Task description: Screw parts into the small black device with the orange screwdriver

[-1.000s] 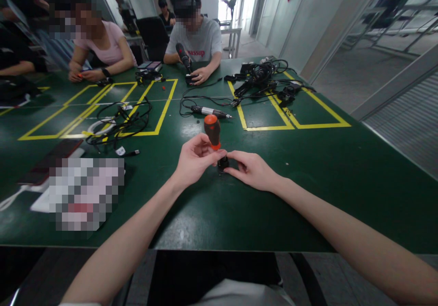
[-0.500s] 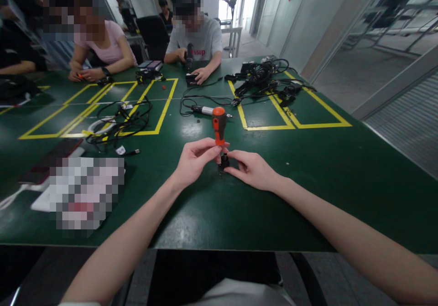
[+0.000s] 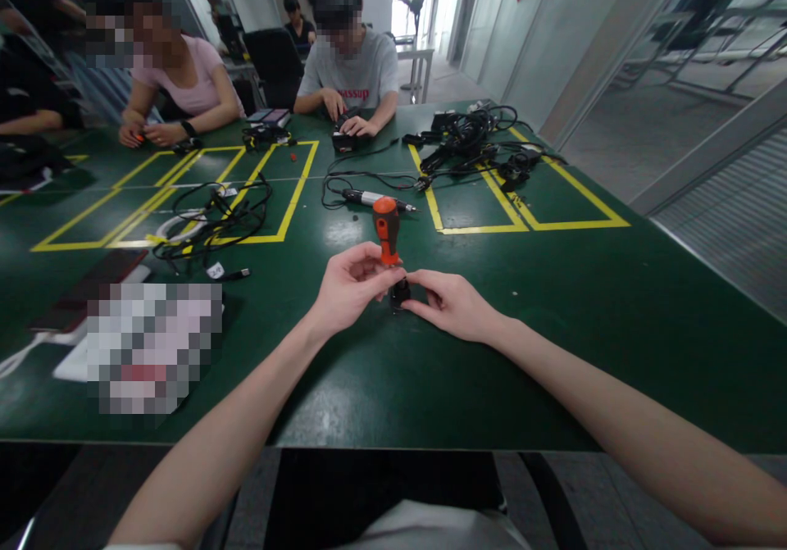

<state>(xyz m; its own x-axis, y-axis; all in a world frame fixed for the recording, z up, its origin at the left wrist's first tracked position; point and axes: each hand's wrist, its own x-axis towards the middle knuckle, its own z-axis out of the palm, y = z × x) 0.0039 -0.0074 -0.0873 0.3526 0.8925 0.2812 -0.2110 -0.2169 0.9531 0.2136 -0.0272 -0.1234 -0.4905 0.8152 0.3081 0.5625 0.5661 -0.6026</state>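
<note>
An orange and dark grey screwdriver (image 3: 387, 230) stands nearly upright, handle up and leaning slightly left, over a small black part (image 3: 400, 292) on the green table. My left hand (image 3: 355, 286) is closed around the lower end of the screwdriver, just below its handle. From the right, my right hand (image 3: 452, 304) pinches the small black part between thumb and fingers. The screwdriver's tip is hidden behind my left fingers.
Beyond my hands lies a silver and black electric screwdriver (image 3: 372, 198) with its cable. Tangled black cables (image 3: 470, 136) lie at the back right, more cables (image 3: 237, 214) at the left. A phone (image 3: 92, 288) is at the left. Other people sit across the table (image 3: 553, 370).
The screwdriver handle has tipped a little to the left, and my left hand has shifted slightly with it. Across the table, a person's hands have come together over a black object.
</note>
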